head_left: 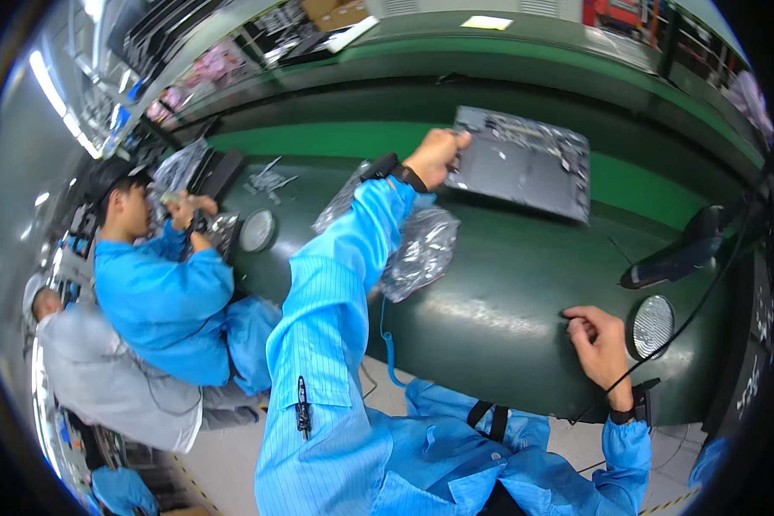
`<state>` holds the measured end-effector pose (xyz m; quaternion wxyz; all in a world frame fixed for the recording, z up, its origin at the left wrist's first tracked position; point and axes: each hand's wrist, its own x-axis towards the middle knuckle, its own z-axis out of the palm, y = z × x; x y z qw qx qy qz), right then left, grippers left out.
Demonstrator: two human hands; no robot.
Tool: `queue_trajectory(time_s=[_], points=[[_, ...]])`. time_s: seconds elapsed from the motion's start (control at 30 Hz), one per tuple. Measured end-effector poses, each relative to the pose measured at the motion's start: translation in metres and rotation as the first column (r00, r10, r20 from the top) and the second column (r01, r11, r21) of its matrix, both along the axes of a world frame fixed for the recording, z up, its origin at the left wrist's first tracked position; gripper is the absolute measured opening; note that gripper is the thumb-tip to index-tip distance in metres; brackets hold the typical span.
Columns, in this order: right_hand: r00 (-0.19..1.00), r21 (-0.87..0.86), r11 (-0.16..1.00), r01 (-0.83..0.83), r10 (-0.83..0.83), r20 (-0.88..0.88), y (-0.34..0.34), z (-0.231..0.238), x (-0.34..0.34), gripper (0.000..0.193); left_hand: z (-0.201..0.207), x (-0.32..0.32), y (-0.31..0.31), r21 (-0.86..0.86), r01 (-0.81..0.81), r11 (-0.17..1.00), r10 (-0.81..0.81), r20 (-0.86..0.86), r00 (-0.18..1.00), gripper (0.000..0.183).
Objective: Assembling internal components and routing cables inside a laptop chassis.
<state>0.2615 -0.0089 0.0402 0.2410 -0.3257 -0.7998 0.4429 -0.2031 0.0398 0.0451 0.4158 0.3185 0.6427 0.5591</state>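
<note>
- Two bare hands work at a dark green bench (490, 301)
- Left hand (436, 155) reaches far across and grips the near left edge of a flat grey panel (525, 163), which lies on the bench's far side by a green strip
- Right hand (600, 344) rests at the near edge, fingers curled loosely; it seems to hold nothing, though the palm is hidden
- A crinkled silver bag (417, 249) lies under the left forearm
- A round mesh disc (652, 325) sits just beside the right hand
- A co-worker (159, 292) in blue sits to the left
</note>
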Motion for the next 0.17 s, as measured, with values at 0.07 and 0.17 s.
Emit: queue_trajectory(time_s=[0.07,0.17], points=[[0.996,0.029,0.997,-0.073,0.071,0.053,0.004,0.008,-0.002,0.017,-0.009,-0.04,0.037,0.01,-0.016,1.0,0.016,-0.015,1.0,0.024],[0.995,0.038,0.999,-0.034,0.031,0.099,0.009,0.013,0.005,0.018,-0.033,-0.071,0.092,0.013,-0.039,0.999,0.039,0.012,0.999,0.017]])
